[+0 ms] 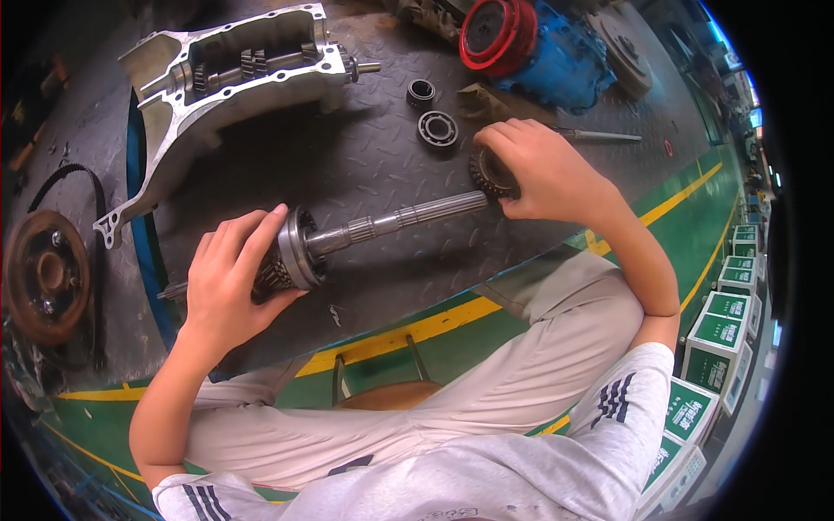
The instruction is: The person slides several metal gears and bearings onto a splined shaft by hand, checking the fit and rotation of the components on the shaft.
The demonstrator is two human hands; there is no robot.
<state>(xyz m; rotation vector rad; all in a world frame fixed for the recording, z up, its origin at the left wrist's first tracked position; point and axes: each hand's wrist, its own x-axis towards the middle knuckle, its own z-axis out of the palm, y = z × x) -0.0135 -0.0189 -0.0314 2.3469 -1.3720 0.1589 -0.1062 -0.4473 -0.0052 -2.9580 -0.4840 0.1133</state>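
The left hand (228, 269) is closed around the gear and ring (298, 247) on a splined shaft (391, 221), which lies low across the dark tread-plate tabletop (365, 169), roughly along its near edge. The right hand (552, 169) grips a toothed gear (493, 176) right by the shaft's free end (whether the two touch, I cannot tell). Open plate stretches beyond the shaft's middle, bounded by the pale metal housing (178, 108) at far left and two bearing rings (451, 129) at far right.
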